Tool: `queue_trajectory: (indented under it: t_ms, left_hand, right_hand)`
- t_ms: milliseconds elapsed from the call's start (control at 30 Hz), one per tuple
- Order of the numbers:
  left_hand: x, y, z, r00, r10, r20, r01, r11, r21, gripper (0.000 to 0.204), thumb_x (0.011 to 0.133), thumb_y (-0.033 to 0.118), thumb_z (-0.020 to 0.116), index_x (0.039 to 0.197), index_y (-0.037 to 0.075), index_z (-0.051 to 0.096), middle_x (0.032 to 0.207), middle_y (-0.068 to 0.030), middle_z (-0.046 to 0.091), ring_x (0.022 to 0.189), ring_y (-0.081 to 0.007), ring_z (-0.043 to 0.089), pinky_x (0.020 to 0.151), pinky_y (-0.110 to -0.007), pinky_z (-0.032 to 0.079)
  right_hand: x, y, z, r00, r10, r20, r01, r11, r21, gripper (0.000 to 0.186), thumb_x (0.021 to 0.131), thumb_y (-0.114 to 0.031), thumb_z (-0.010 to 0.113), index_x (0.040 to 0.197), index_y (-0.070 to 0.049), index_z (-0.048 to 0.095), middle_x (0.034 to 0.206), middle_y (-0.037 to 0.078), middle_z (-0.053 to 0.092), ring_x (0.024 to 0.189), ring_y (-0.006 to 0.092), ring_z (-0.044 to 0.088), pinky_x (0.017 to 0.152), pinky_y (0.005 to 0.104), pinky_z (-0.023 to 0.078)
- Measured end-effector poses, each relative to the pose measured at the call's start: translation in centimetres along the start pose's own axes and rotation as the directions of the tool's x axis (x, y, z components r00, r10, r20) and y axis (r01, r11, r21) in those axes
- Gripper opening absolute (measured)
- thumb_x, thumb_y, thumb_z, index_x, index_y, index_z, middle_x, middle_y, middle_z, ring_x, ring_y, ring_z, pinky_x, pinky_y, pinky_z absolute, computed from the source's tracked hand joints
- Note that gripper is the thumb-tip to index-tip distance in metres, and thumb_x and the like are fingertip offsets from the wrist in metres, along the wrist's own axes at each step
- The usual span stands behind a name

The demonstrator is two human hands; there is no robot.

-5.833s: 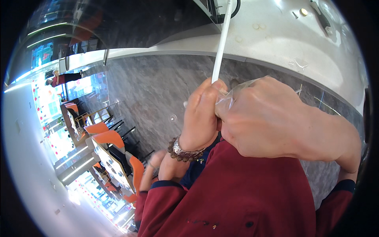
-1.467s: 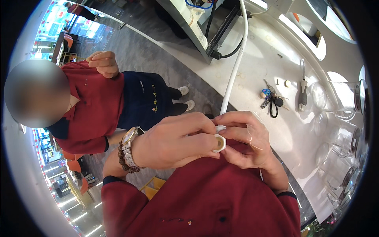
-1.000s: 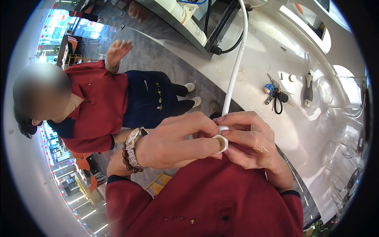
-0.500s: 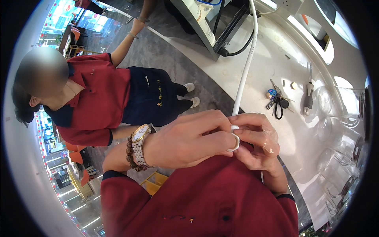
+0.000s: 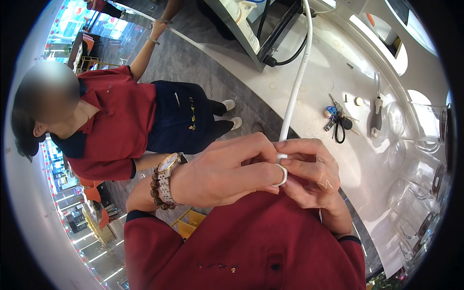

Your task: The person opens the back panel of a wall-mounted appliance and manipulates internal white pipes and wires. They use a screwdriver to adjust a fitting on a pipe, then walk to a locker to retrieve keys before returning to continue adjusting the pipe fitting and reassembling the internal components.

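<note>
A white hose runs down from the top of the view to my two hands, which meet in front of my chest. My left hand, with a watch and a beaded bracelet at its wrist, pinches a small white plastic fitting with an open ring-shaped end. Close against it, my right hand has its fingers closed round the same fitting, just below the hose. The fingers hide most of the fitting, so whether the hose is joined to it I cannot tell.
On the white counter lie a screwdriver, a key bunch, a small screw and a round yellowish piece. Glass jugs line the right side. An open metal-cased machine stands ahead. A co-worker stands at left.
Both hands and the fitting have shifted slightly left in the view, and the fitting's ring end shows at a slightly different angle. The grips look the same.
</note>
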State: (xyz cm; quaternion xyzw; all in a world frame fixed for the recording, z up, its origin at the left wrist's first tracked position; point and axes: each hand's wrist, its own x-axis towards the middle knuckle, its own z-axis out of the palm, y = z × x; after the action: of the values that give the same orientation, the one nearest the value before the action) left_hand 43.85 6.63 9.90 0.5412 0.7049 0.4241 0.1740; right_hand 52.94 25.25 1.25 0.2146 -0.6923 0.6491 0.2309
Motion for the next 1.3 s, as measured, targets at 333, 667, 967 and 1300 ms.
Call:
queue_trajectory:
  t_ms: [333, 667, 967, 1300]
  left_hand:
    - [0.1, -0.2, 1.3, 0.994, 0.050, -0.096, -0.042, 0.996, 0.083, 0.028, 0.073, 0.003, 0.083, 0.096, 0.005, 0.066, 0.091, -0.0084, 0.062, 0.069, -0.0176, 0.061, 0.056, -0.026, 0.049]
    - [0.4, -0.5, 1.1, 0.999, 0.023, -0.045, -0.022, 1.000, 0.019, 0.032, 0.073, 0.000, 0.082, 0.100, 0.004, 0.066, 0.092, -0.0095, 0.062, 0.069, -0.0175, 0.060, 0.056, -0.026, 0.049]
    - [0.7, -0.3, 0.6, 0.999, -0.045, 0.017, 0.046, 0.999, -0.013, 0.029, 0.075, 0.002, 0.081, 0.101, 0.003, 0.067, 0.094, -0.0087, 0.058, 0.070, -0.0180, 0.059, 0.058, -0.027, 0.048]
    - [0.8, -0.5, 1.9, 0.998, 0.030, -0.061, -0.023, 0.992, 0.121, 0.028, 0.076, 0.005, 0.080, 0.100, 0.007, 0.064, 0.093, -0.0084, 0.057, 0.074, -0.0227, 0.061, 0.062, -0.032, 0.051]
  right_hand:
    - [-0.7, 0.9, 0.1, 0.997, 0.028, -0.073, -0.017, 0.990, 0.142, 0.030, 0.076, 0.007, 0.073, 0.105, 0.006, 0.065, 0.115, 0.028, 0.060, 0.093, 0.0287, 0.070, 0.077, 0.0329, 0.060]
    - [-0.8, 0.6, -0.3, 0.997, 0.061, -0.055, -0.054, 0.992, 0.117, 0.029, 0.075, 0.007, 0.073, 0.103, 0.007, 0.067, 0.116, 0.028, 0.061, 0.094, 0.0274, 0.069, 0.077, 0.0312, 0.060]
    - [-0.5, 0.7, -0.4, 0.998, 0.051, -0.048, -0.048, 0.997, 0.067, 0.027, 0.076, 0.009, 0.070, 0.103, 0.007, 0.065, 0.115, 0.028, 0.060, 0.099, 0.0321, 0.069, 0.081, 0.0345, 0.061]
    - [-1.2, 1.0, -0.4, 0.991, 0.130, -0.046, -0.120, 0.976, 0.180, 0.029, 0.076, 0.009, 0.068, 0.104, 0.005, 0.063, 0.115, 0.029, 0.059, 0.106, 0.0388, 0.067, 0.086, 0.0396, 0.060]
